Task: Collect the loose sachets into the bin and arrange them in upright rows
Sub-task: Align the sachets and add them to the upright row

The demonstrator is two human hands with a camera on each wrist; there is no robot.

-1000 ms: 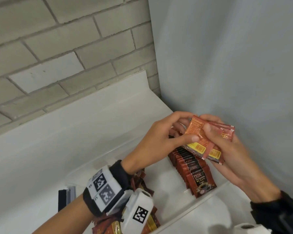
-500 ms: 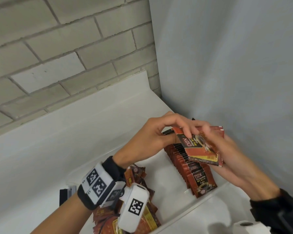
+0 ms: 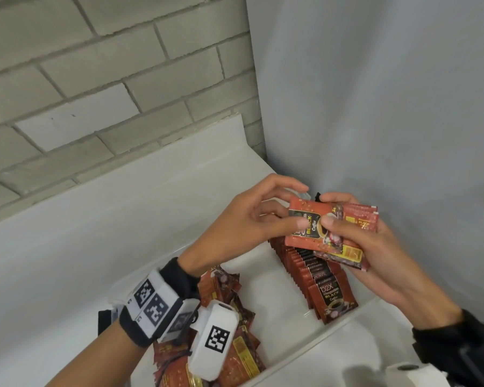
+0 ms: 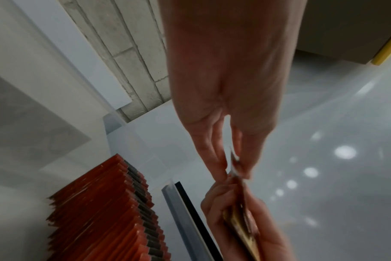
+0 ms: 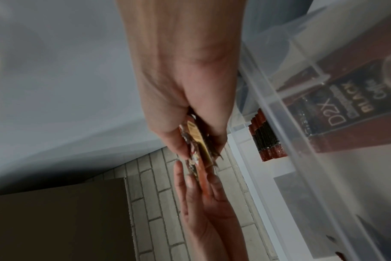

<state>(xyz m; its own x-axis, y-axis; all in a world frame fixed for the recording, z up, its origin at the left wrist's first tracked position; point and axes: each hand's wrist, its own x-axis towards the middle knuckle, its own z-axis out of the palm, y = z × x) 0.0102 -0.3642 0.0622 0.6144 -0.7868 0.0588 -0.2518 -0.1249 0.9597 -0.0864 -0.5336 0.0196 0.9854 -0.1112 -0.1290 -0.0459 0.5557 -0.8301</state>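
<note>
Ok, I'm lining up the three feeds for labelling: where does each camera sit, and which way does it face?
Head: worn on the head, facing forward and down into the clear bin; shows both forearms, left hand and right hand.
Left wrist: looks along the left hand to its fingertips on the held sachets.
Right wrist: looks along the right hand toward the brick wall.
Shared: all three show the held sachets and the upright sachet row.
</note>
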